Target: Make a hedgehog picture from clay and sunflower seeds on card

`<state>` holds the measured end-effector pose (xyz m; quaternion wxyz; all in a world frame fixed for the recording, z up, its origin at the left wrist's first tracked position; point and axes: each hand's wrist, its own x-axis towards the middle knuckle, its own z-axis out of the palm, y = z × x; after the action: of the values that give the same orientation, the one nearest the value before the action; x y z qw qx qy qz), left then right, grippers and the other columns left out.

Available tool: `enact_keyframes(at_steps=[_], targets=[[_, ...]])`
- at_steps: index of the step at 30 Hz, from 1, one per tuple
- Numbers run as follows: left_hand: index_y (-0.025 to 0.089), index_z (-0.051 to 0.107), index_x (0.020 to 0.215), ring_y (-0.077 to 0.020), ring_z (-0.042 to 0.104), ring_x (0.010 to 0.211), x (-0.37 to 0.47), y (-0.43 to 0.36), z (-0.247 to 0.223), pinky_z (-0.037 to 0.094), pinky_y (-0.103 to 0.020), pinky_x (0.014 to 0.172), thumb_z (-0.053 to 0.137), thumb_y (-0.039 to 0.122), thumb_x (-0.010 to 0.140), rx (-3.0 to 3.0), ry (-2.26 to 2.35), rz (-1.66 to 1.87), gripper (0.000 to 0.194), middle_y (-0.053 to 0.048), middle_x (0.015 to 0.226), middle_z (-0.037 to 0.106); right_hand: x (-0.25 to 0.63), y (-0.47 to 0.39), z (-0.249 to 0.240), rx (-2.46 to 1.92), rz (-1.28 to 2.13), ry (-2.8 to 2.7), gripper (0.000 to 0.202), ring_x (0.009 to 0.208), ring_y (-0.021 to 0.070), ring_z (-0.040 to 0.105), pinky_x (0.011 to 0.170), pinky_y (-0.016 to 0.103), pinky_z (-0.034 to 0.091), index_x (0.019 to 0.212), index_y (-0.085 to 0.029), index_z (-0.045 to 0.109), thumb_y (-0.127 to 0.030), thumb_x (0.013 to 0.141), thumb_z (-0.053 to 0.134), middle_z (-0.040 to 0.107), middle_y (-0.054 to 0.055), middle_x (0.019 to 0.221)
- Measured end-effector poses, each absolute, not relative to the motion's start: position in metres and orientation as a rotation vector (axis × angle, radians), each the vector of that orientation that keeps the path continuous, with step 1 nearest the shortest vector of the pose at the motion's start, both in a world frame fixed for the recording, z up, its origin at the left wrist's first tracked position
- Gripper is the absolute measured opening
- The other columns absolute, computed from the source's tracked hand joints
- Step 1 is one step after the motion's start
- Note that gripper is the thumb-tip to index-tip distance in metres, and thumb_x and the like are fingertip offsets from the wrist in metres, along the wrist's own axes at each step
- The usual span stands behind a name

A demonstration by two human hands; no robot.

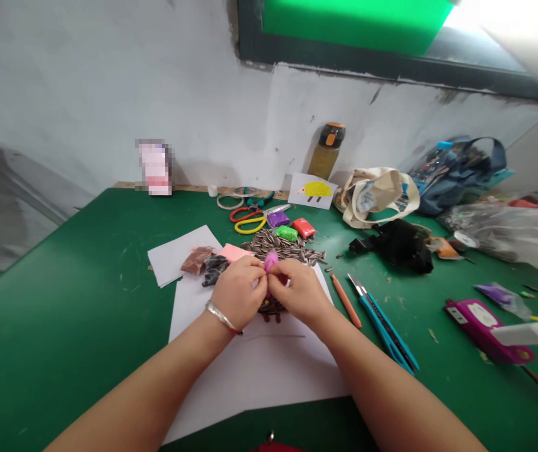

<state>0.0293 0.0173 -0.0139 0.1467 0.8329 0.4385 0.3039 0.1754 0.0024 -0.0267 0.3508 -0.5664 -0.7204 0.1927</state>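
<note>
My left hand [240, 289] and my right hand [299, 289] meet over the white paper [259, 370], fingers pinched together. Between their fingertips is a small pink clay packet [271, 258], partly hidden by the fingers. Beneath the hands, a shape covered with striped seeds [272, 306] and with small brown feet lies on the paper, mostly hidden. A pile of sunflower seeds [304, 253] spreads just beyond. Green [286, 233], purple [278, 218] and red clay packets [303, 227] rest by the pile. Brown [196, 260] and black clay packets [215, 270] lie beside my left hand.
Right of the paper lie an orange stick-like tool [345, 301] and a blue utility knife [386, 326]. Scissors [250, 220] are behind the seeds. A hedgehog drawing [313, 191] leans near a bottle [325, 154]. A magenta glue gun [485, 329] and bags [376, 194] occupy the right side.
</note>
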Motion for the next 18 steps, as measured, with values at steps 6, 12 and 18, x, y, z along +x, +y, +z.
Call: enact_keyframes(at_steps=[6,12,18], targets=[[0.015,0.064,0.064,-0.0164,0.057,0.077,0.0309,0.0161,-0.0162,0.047,-0.029,0.073,0.046,0.011,0.079,2.399,1.187,0.972,0.023,-0.007,0.080,0.063,0.1760,0.0038,-0.0279,-1.509,0.595,-1.872,0.017,0.058,0.0117,0.047,0.054,0.023,0.030,0.063,-0.020,0.062,-0.016,0.073,0.049,0.058,-0.002,0.061],[0.017,0.060,0.056,-0.0140,0.057,0.072,0.0339,0.0148,-0.0102,0.047,-0.025,0.068,0.048,0.010,0.075,2.246,1.200,1.009,0.023,-0.004,0.075,0.062,0.1764,0.0071,-0.0241,-1.404,0.795,-1.700,0.014,0.057,0.0107,0.045,0.053,0.021,0.033,0.055,-0.017,0.055,-0.016,0.066,0.047,0.049,-0.004,0.056],[0.018,0.058,0.056,-0.0138,0.057,0.071,0.0365,0.0118,-0.0073,0.047,-0.024,0.066,0.049,0.010,0.072,2.174,1.232,1.106,0.021,-0.003,0.074,0.063,0.1776,0.0089,-0.0239,-1.306,0.996,-1.558,0.011,0.057,0.0103,0.042,0.053,0.021,0.033,0.055,-0.017,0.053,-0.016,0.064,0.046,0.047,-0.004,0.056]])
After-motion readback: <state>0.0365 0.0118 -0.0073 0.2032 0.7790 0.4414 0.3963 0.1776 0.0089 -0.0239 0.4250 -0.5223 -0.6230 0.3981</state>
